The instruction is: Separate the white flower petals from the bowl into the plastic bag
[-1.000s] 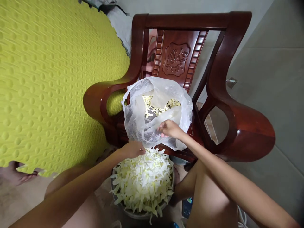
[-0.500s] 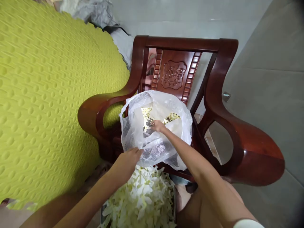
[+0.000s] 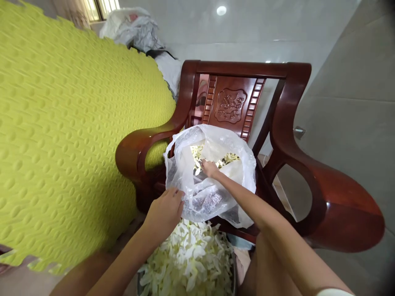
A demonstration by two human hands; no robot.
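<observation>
A white translucent plastic bag (image 3: 222, 139) lies wide open on the seat of a dark red wooden armchair (image 3: 243, 70), with pale petals or flowers inside. My left hand (image 3: 165, 209) pinches the bag's near left rim. Inside the bag's mouth, my right hand (image 3: 210, 168) is beside the pale pieces on the left; its fingers are bent together, and what they hold, if anything, is too small to make out. Below the bag, a heaped mass of white-green petals (image 3: 191, 259) fills a metal-rimmed bowl (image 3: 234, 271) between my legs.
A large yellow-green textured foam mat (image 3: 77, 123) stands along the left side, against the chair's arm. White plastic bags (image 3: 132, 26) sit behind it. Grey tiled wall (image 3: 247, 33) rises behind and to the right of the chair.
The view has shifted, so the chair and bag appear lower and further right. My left hand stays at the bag's rim, and my right hand remains inside the mouth.
</observation>
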